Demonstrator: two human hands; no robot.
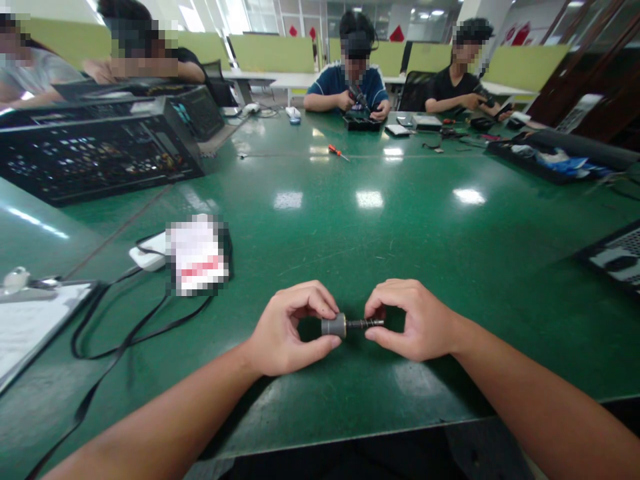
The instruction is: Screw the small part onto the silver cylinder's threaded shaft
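My left hand (296, 328) pinches a small grey cylinder (334, 325) between thumb and fingertips, just above the green table. The cylinder has a brass-coloured rim on its right side, and a thin dark shaft (356, 325) with a spiral along it sticks out to the right. Around the shaft's far end close the thumb and forefinger of my right hand (414, 320). The piece lies level between both hands. Its exact kind I cannot make out.
Left are a white card (197, 257) on a black lanyard, a clipboard (47, 313) and a black computer case (100, 150). An orange screwdriver (338, 153) lies farther off. A black tray (550, 160) stands right. Several people sit across the green table (320, 227).
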